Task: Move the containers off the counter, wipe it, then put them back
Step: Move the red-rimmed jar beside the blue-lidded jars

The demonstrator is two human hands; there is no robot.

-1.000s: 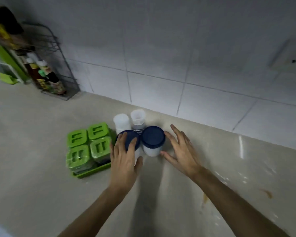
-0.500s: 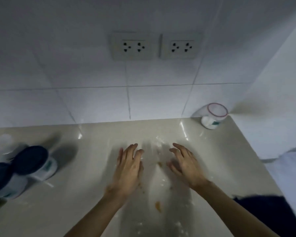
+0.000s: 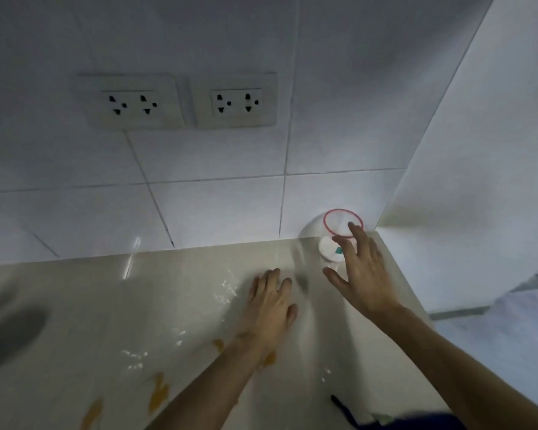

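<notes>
A clear plastic container with a red rim point(image 3: 336, 225) stands in the far right corner of the beige counter point(image 3: 137, 305), against the tiled wall. My right hand point(image 3: 361, 268) reaches toward it with fingers spread, its fingertips over the container's front; it grips nothing. My left hand point(image 3: 271, 302) hovers flat and open over the counter, a little left of the right hand. Orange stains point(image 3: 159, 392) mark the counter near its front.
Two wall sockets point(image 3: 180, 102) sit on the white tiles above the counter. A white side wall point(image 3: 479, 181) closes the counter on the right. A dark object point(image 3: 348, 411) shows at the bottom edge. A blurred shape with its shadow point(image 3: 0, 336) lies at far left.
My view swung right, away from the blue-lidded jars and green boxes, to the counter's right corner. Both hands moved right, and my right hand has reached the red-rimmed container.
</notes>
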